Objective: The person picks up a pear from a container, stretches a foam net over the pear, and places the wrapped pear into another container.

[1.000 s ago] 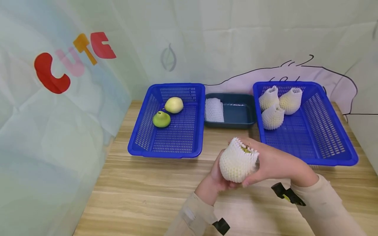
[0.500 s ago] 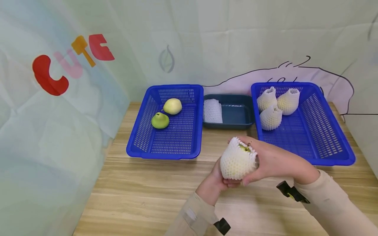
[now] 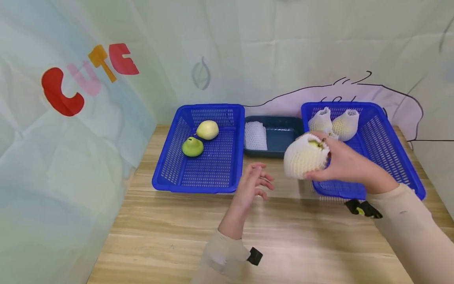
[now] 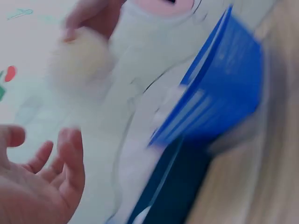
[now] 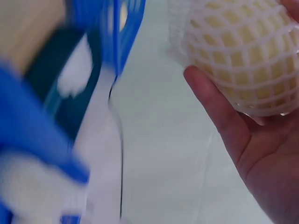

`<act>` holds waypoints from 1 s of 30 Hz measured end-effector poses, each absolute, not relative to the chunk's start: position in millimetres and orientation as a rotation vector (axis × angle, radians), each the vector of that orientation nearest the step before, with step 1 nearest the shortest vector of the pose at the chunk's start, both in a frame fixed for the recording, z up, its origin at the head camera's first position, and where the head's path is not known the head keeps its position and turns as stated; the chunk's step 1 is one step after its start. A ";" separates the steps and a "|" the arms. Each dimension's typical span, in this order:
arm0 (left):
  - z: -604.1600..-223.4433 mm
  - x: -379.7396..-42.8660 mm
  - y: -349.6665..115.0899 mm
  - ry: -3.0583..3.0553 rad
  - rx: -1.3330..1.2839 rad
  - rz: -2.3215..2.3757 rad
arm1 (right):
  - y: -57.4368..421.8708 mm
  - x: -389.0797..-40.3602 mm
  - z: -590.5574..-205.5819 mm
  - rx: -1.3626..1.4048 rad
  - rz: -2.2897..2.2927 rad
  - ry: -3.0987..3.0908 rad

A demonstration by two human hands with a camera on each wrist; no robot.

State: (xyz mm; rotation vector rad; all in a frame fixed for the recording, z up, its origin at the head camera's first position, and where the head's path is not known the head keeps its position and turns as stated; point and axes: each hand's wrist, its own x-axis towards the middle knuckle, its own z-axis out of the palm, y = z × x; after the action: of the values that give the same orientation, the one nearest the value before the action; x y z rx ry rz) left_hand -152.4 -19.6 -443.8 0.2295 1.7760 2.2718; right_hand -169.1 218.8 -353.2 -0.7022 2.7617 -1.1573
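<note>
A pear in a white foam net (image 3: 304, 157) is gripped by my right hand (image 3: 342, 163), held up at the near left corner of the right blue basket (image 3: 400, 157). In the right wrist view, the thumb lies along the netted pear (image 5: 247, 56). My left hand (image 3: 251, 183) holds nothing, its fingers spread and loosely bent, over the table near the left basket's front corner. The left wrist view has the left hand (image 4: 46, 182) apart from the blurred netted pear (image 4: 81, 65). Other netted pears (image 3: 345, 124) sit in the right basket, one partly hidden behind my right hand.
The left blue basket (image 3: 237, 157) holds a yellow pear (image 3: 207, 130) and a green pear (image 3: 192, 146). Between the baskets stands a dark teal tray (image 3: 283, 152) with a stack of white foam nets (image 3: 255, 136). A printed cloth (image 3: 248, 51) hangs behind the wooden table (image 3: 159, 236).
My left hand has let go of the netted pear and moved left, away from it. The right hand has carried the pear up and right, toward the right basket.
</note>
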 end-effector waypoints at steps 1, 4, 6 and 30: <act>-442.2 -155.3 -26.7 1.917 0.250 2.277 | 227.8 -176.4 -349.9 -0.619 -1.146 2.784; -444.6 -164.8 -48.1 2.424 0.251 2.131 | 260.6 -201.5 -346.6 -0.375 -1.124 2.844; -452.9 -170.8 -60.8 2.774 0.209 1.847 | 284.3 -216.7 -348.7 -0.229 -1.083 2.865; -489.8 -180.9 -73.1 3.124 0.144 0.591 | 377.2 -258.8 -467.4 0.369 -1.087 2.604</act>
State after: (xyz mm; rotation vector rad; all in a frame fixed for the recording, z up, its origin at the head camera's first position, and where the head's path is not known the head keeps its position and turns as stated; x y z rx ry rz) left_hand -180.9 -73.1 -489.8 0.1436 3.1235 0.5913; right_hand -258.8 377.2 -467.4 0.3691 2.6037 -1.0874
